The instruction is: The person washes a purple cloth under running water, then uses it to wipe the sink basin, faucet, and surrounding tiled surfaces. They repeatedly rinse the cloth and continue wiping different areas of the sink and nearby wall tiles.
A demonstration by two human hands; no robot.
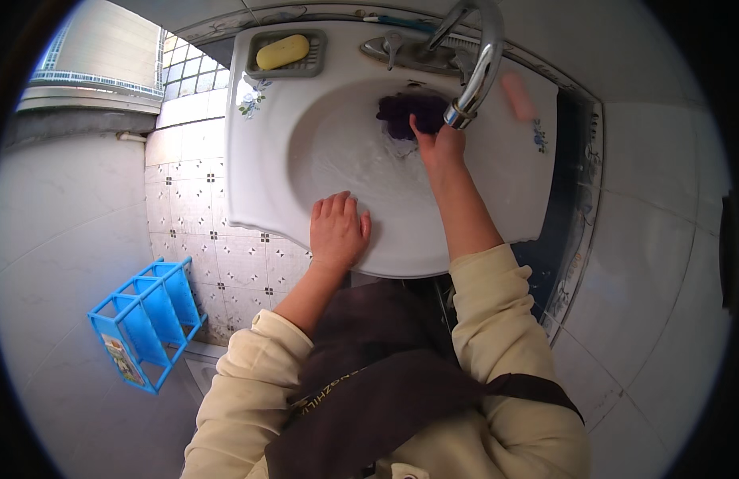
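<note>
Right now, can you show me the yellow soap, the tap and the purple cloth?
Yellow soap (282, 52): head view, middle of its top.
Tap (490, 61): head view, on its curved spout.
Purple cloth (400, 112): head view, on its bunched left part.

Yellow lettering on the near side of the white sink (257, 180)
Below the sink's front edge, a dark apron (377, 335) bears a slanting line of yellow capital letters (331, 389), partly lost in a fold. Left of the sink and lower, a blue rack (156, 315) carries a small multicoloured label (122, 358); any writing on it is too small to read.
</note>
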